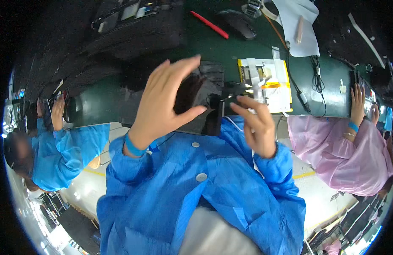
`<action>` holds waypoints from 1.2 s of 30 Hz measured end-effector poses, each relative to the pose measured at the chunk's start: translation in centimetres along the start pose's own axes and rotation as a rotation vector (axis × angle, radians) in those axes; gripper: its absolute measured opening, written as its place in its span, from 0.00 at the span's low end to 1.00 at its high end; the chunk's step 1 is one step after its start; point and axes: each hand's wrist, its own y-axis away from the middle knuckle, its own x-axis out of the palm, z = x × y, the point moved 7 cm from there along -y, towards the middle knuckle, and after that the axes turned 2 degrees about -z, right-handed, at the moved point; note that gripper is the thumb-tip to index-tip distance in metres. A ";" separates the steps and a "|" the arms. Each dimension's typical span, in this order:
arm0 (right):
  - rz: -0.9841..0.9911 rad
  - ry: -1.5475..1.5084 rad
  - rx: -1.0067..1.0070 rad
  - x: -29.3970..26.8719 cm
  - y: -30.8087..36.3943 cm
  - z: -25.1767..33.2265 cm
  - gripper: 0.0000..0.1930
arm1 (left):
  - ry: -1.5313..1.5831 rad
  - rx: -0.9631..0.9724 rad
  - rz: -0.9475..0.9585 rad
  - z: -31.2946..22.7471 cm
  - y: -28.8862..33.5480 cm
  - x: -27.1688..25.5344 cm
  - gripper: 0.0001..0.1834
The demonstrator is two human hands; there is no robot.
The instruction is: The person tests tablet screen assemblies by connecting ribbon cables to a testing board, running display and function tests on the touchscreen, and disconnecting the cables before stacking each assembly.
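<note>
My left hand (160, 100) hovers with fingers spread and thumb apart over a dark, glossy flat panel (212, 75) at the table's near edge. It holds nothing, and part of the panel is hidden beneath it. To the right of the panel, my right hand (259, 123) is raised with its fingers bent and apart. Small shiny pieces show by its fingertips, too blurred to name, and I see nothing gripped. Just beyond that hand lies a yellow-edged white sheet (283, 93) with pale strips across it.
A red pen (210, 24) and a black mouse (241, 26) lie at the back. White paper (296, 21) bears a pale stick. Black cables (317, 80) run along the right. Co-workers in blue (73, 151) and pink (336, 148) sleeves sit on either side.
</note>
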 end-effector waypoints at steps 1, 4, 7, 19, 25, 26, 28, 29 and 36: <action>0.036 -0.009 0.080 1.3 0.3 0.6 0.26 | -0.069 -0.012 0.084 0.8 1.7 -0.2 0.39; -0.111 -0.143 0.195 3.0 0.5 2.3 0.24 | -0.073 -0.043 0.239 2.8 6.0 0.1 0.36; -0.210 -0.324 0.361 3.6 1.2 3.3 0.24 | -0.076 -0.034 0.266 3.4 8.7 1.0 0.40; -0.519 -0.512 0.094 -3.8 -4.7 6.0 0.19 | -0.155 0.078 -0.589 0.1 8.0 -14.1 0.14; -0.678 0.193 -0.282 -2.2 -5.5 9.0 0.30 | -0.043 -0.217 0.073 -0.1 2.3 -16.1 0.16; -0.660 0.203 -0.369 -1.5 -5.3 9.7 0.28 | -0.054 -0.065 0.129 0.5 0.7 -14.4 0.18; -0.522 0.241 -0.426 0.0 -5.2 10.1 0.23 | 0.058 -0.012 0.340 3.5 -2.1 -9.7 0.22; -0.369 0.292 -0.393 1.4 -5.5 9.8 0.20 | 0.137 -0.149 0.542 5.7 -2.6 -6.6 0.24; -0.093 0.192 -0.173 4.4 -6.8 6.4 0.30 | 0.478 -0.075 0.784 8.8 -4.9 2.0 0.23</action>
